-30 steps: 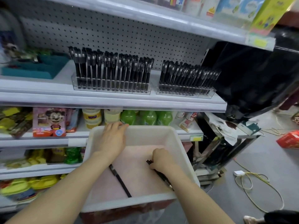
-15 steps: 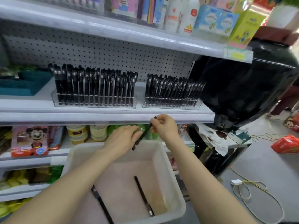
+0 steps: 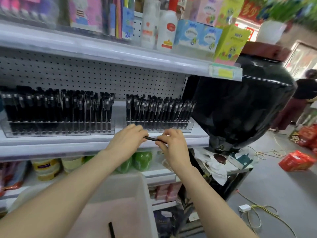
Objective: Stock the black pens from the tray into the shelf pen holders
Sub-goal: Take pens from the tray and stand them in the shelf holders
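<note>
**One pen held at the shelf edge, holders almost full**

The black pen [image 3: 153, 139] lay nearly level between both hands, just in front of the shelf [image 3: 96, 145] edge. The left hand [image 3: 127, 140] had its fingers closed on one end, and the right hand [image 3: 172, 145] pinched the other end. Just behind the hands stood the right pen holder [image 3: 159, 115], a clear rack already dense with pens. The left pen holder [image 3: 58, 115] stood beside it, with a small gap of bare shelf between them. Below, the white tray [image 3: 137, 200] showed at least one more pen [image 3: 111, 230] at its bottom.

The risk, as I judge it, was the tight packing. The picture was blurred, so I could not tell which slot was free. If the pen was pushed in at a slant, it could knock the neighbour pens or slide the light rack back. A loose pinch could also let it drop past the shelf edge.
</note>
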A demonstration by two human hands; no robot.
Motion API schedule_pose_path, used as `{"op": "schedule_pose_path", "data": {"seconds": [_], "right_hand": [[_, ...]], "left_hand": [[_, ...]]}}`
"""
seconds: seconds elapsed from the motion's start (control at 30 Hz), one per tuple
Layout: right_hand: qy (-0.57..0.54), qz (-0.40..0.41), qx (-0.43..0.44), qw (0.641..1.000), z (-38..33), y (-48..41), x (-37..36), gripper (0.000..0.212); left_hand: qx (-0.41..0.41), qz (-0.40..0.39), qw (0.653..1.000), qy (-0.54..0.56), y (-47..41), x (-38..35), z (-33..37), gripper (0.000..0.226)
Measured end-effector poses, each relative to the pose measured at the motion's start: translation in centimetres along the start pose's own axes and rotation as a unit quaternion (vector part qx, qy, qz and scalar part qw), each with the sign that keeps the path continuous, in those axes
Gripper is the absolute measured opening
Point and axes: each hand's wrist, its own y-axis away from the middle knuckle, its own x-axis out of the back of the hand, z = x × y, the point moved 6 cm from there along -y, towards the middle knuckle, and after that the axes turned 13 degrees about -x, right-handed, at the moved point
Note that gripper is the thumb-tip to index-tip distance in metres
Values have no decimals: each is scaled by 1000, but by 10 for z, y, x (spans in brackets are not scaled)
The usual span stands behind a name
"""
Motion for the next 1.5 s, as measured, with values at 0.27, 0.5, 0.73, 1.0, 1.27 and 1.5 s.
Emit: {"op": "schedule_pose_path", "data": {"seconds": [0.27, 0.5, 0.73, 1.0, 1.27, 1.5], "right_hand": [[-154, 57, -198, 966, 85, -50, 39, 18], [-221, 45, -229, 947, 96, -99, 32, 16], [-145, -31, -216, 965, 100, -105, -5, 19], [-102, -16, -228, 968, 97, -97, -18, 25], [-100, -24, -270, 957, 88, -70, -28, 20], [-169, -29, -254, 952, 25, -8, -32, 32]], "left_hand": [[79, 37, 995, -45, -20, -20, -18, 51], [82, 69, 987, -121, -25, -32, -22, 61], [94, 70, 983, -140, -25, -36, -20, 61], [106, 57, 983, -138, -24, -41, -22, 61], [77, 52, 992, -86, -9, -35, -20, 64], [85, 85, 992, -26, 66, -25, -30, 53]]}}
